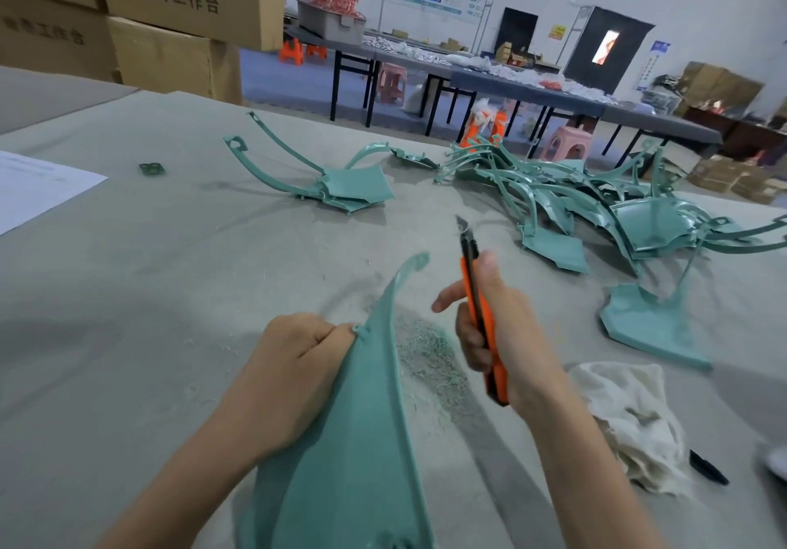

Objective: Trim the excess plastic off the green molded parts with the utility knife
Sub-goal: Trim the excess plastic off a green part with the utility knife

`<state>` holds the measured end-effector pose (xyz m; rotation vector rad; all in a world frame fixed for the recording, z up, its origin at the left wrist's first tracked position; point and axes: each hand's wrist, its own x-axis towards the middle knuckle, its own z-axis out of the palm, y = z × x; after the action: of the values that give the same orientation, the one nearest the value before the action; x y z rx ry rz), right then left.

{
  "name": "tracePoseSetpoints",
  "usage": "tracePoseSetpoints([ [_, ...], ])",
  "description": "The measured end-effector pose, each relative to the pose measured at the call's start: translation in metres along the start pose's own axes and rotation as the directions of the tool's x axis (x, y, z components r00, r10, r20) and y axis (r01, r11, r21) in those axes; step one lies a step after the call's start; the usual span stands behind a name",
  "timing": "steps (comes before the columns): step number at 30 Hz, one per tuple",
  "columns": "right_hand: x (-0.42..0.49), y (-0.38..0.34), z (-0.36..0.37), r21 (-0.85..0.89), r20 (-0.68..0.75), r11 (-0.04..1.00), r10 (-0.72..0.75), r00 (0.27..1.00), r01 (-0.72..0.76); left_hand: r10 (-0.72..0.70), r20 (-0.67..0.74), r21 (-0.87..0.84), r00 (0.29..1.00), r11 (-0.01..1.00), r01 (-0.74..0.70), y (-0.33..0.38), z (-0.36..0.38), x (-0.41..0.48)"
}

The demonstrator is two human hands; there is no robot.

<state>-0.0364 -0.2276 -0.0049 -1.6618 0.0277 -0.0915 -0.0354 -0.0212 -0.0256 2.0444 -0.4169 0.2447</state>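
Green molded part [353,442] nearest: wide end low in view, narrow arm curving up and away over the grey-covered table [170,293]. Left hand [294,361] grips its left edge, fingers curled round the rim. Right hand [498,335] just beside it, clenched round the orange utility knife [481,314]; knife upright, blade out, clear of the part; one finger sticks out toward the part. Heap of fine green shavings [426,357] lies on the cloth between the hands. White rag [630,412] at right, black marker [709,470] beside it. Tangled pile of green parts [596,208] far right; smaller stack [340,186] mid-table. Paper sheet [34,191] at left edge
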Motion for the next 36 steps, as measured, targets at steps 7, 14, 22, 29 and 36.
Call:
tracePoseSetpoints([
  [7, -0.010, 0.001, 0.026, 0.006, 0.212, 0.985, 0.170, 0.962, -0.175, 0.057, 0.234, 0.144, 0.970, 0.985, -0.093, -0.009, 0.003, -0.005],
  [14, -0.015, 0.003, 0.032, 0.046, 0.194, 0.986, 0.148, 0.970, -0.159, 0.046, 0.087, 0.272, 0.995, 0.960, -0.068, -0.005, -0.002, -0.004],
  [22, -0.022, 0.003, 0.039, 0.223, 0.207, 0.964, 0.100, 0.973, -0.146, -0.168, 0.180, -0.042, 0.969, 0.983, 0.178, 0.006, -0.007, 0.012],
  [29, -0.018, 0.009, 0.039, 0.043, 0.187, 0.999, 0.005, 0.982, -0.013, -0.153, 0.531, -0.283, 0.833, 0.895, 0.345, 0.000, -0.009, 0.026],
  [36, -0.013, 0.011, 0.020, -0.387, 0.020, 0.868, -0.330, 0.944, 0.312, -0.146, 0.466, -0.416, 0.873, 0.834, 0.362, -0.001, -0.016, 0.017],
])
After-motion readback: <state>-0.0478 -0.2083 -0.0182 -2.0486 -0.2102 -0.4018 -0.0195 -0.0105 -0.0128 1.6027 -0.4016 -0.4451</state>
